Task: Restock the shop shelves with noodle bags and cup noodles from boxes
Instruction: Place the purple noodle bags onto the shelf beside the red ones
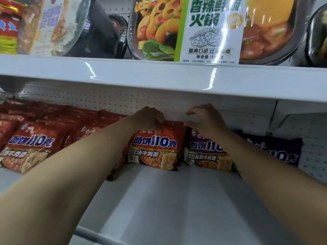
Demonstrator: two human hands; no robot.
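Left hand (150, 117) pinches the top of the orange noodle bag (155, 145), which stands at the back of the shelf (177, 200). Right hand (203, 119) curls at its 1 o'clock; grip unclear. I think the bag is being set in place. Next, let go gently.

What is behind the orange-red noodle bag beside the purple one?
Only the white perforated back panel shows above the orange-red noodle bag; any bags behind are hidden by it.
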